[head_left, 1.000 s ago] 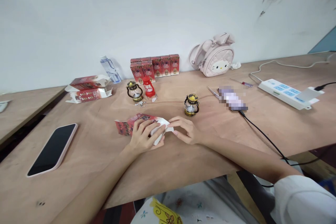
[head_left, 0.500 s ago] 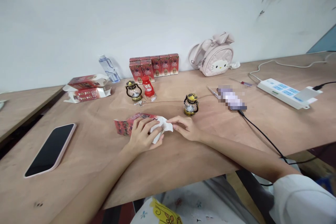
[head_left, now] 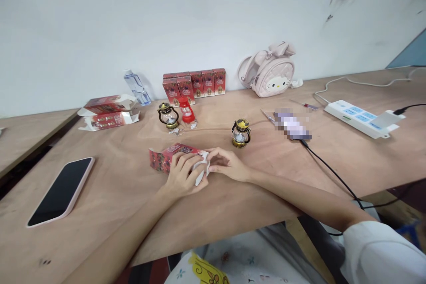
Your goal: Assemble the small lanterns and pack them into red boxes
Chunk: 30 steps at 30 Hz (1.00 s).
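A small red printed carton [head_left: 166, 158] lies on its side on the wooden table [head_left: 233, 195]. My left hand [head_left: 182, 175] is wrapped over its right half, fingers curled round it. My right hand [head_left: 226, 165] presses its fingertips against the carton's white end flap [head_left: 203, 163]. A little gold lantern [head_left: 241, 133] stands just behind my right hand.
A dark lantern [head_left: 168, 116] and a red lantern [head_left: 187, 110] stand before a row of red boxes [head_left: 195, 83] by the wall. Flattened cartons [head_left: 108, 112] lie far left, a phone [head_left: 60, 190] near left. A bottle [head_left: 136, 87], pink bag [head_left: 270, 75], power strip [head_left: 359, 118] and cable [head_left: 333, 171] sit around.
The carton's white end flap, spread out earlier, is now folded in against the box. Both hands have drawn closer together and the carton stands taller.
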Tool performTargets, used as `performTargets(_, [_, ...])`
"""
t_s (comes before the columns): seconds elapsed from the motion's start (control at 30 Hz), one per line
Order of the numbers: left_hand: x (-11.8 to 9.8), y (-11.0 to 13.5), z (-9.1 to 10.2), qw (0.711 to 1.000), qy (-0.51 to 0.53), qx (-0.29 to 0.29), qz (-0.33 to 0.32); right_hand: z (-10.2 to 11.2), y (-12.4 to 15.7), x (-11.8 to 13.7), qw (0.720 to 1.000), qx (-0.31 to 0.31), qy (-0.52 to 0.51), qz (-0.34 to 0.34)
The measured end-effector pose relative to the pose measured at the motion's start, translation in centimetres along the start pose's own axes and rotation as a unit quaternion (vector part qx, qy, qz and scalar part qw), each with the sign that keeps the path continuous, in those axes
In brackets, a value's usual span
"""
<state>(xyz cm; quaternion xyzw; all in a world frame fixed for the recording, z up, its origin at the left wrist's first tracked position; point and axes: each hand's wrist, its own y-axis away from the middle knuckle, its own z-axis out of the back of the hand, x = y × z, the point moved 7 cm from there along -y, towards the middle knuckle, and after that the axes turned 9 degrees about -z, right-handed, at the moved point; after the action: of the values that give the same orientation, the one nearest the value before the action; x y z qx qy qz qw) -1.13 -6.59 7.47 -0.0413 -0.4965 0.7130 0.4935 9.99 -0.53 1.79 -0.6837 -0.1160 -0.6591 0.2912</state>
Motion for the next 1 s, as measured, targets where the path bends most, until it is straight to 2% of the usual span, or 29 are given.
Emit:
performTargets(0.17, [0.2, 0.1, -0.3, 0.999, 0.031, 0.014, 0.021, 0.3, 0.0, -0.4, 0.997, -0.02, -0.068, -0.029])
performTargets(0.4, [1.7, 1.2, -1.9, 0.996, 0.018, 0.083, 0.039, 1.5, -0.2, -0.3, 0.993, -0.068, -0.084, -0.04])
performTargets(0.8, [1.6, 1.8, -1.4, 0.999, 0.035, 0.026, 0.029, 1.2, 0.0, -0.6, 0.993, -0.061, -0.087, -0.055])
performTargets(1.0, [1.4, 1.7, -1.4, 0.999, 0.032, 0.031, 0.028, 1.2, 0.1, -0.3, 0.995, -0.073, -0.053, -0.045])
